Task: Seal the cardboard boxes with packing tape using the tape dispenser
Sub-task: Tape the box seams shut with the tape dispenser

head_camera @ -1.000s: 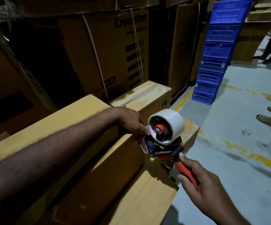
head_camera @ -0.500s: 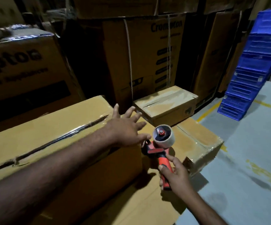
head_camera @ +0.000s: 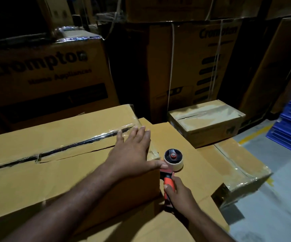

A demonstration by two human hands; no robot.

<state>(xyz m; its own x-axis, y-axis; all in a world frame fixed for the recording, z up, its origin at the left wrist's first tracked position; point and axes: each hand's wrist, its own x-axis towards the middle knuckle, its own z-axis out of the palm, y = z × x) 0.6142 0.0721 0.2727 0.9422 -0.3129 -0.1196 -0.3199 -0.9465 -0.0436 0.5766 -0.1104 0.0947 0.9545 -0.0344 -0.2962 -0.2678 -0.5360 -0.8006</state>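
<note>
Left hand [head_camera: 132, 155] moved onto glossy-taped brown box [head_camera: 36, 182].

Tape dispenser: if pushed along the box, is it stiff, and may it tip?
Probably stiff: the dispenser looks like rigid plastic. Likely top-heavy, as the roll sits beyond the handle the right hand grips; it may tip if released.

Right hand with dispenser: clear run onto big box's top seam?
Probably not yet. The right hand holds the dispenser at the box's end, but the left hand lies flat on top by the seam's end, in the way.
</note>
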